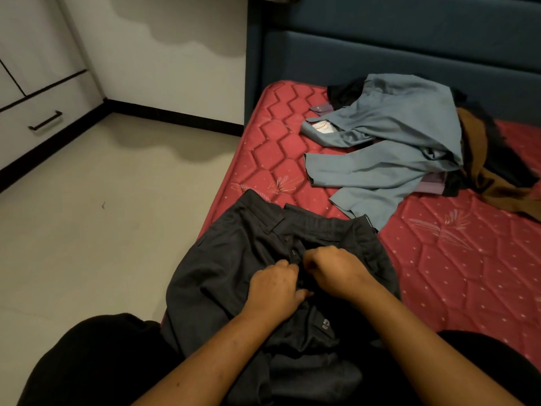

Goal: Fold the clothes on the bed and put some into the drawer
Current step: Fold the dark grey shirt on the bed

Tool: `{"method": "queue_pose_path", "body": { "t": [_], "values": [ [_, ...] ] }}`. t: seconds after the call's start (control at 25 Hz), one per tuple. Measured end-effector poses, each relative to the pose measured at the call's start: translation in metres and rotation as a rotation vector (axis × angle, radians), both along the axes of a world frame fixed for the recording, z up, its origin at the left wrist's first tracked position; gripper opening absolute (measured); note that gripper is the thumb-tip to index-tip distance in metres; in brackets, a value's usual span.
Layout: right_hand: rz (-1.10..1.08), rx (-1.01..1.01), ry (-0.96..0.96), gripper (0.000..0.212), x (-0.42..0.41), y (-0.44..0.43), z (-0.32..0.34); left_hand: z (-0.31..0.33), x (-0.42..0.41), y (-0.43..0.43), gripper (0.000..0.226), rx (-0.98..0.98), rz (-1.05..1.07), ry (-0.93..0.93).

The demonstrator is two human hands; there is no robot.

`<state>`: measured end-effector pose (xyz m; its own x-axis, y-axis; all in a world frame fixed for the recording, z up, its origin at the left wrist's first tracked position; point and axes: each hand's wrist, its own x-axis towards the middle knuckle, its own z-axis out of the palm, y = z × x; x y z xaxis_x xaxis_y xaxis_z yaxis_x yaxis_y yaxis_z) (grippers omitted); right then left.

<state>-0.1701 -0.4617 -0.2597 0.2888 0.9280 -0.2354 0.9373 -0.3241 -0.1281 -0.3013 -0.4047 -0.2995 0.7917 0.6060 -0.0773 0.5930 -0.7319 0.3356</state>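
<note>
No legible text; label [325,324] on trousers [222,276] unreadable.

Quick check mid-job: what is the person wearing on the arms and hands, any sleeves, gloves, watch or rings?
Left hand and right hand are bare: no gloves, watch or rings visible. Both forearms are uncovered to the frame's edge, no sleeves in view. Black clothing shows at the bottom.

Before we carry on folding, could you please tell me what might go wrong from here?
The dark trousers straddle the mattress edge, so they might slide off if the left hand and right hand release them. The blue shirt touches their waistband, so pulling the trousers may drag it along.
</note>
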Motion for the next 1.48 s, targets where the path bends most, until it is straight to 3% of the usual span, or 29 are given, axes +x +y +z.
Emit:
{"method": "queue_pose_path", "body": {
  "t": [0.24, 0.36, 0.6, 0.8, 0.88, 1.0, 1.12, 1.28, 1.48],
  "values": [
    [-0.163, 0.184, 0.212, 0.003, 0.005, 0.004, 0.006, 0.030, -0.003, 0.013, 0.033, 0.108, 0.054, 0.003],
    [-0.236, 0.129, 0.291, 0.014, 0.012, 0.002, 0.006, 0.041, -0.005, 0.010, 0.035, 0.193, -0.049, 0.098],
    [-0.259, 0.123, 0.255, 0.015, 0.015, 0.004, 0.005, 0.059, -0.006, 0.004, 0.028, 0.339, -0.168, 0.251],
    [-0.143, 0.106, 0.297, 0.012, 0.019, 0.003, 0.010, 0.078, -0.014, -0.006, 0.025, 0.396, -0.242, 0.267],
    [0.001, 0.122, 0.424, 0.018, 0.022, -0.002, 0.019, 0.079, -0.022, -0.005, 0.026, 0.341, -0.177, 0.252],
    [0.084, 0.203, 0.765, 0.024, 0.014, -0.009, 0.032, 0.074, -0.031, -0.001, 0.031, 0.215, -0.050, 0.257],
    [0.116, 0.230, 0.563, 0.029, 0.005, -0.004, 0.023, 0.065, -0.029, 0.003, 0.041, 0.129, -0.008, 0.196],
    [0.105, 0.265, 0.332, 0.022, 0.016, 0.000, 0.015, 0.060, -0.023, 0.003, 0.030, 0.124, 0.004, 0.102],
    [-0.003, 0.203, 0.433, 0.026, 0.024, 0.003, 0.003, 0.060, -0.010, -0.004, 0.027, 0.309, -0.080, 0.227]
  ]
}}
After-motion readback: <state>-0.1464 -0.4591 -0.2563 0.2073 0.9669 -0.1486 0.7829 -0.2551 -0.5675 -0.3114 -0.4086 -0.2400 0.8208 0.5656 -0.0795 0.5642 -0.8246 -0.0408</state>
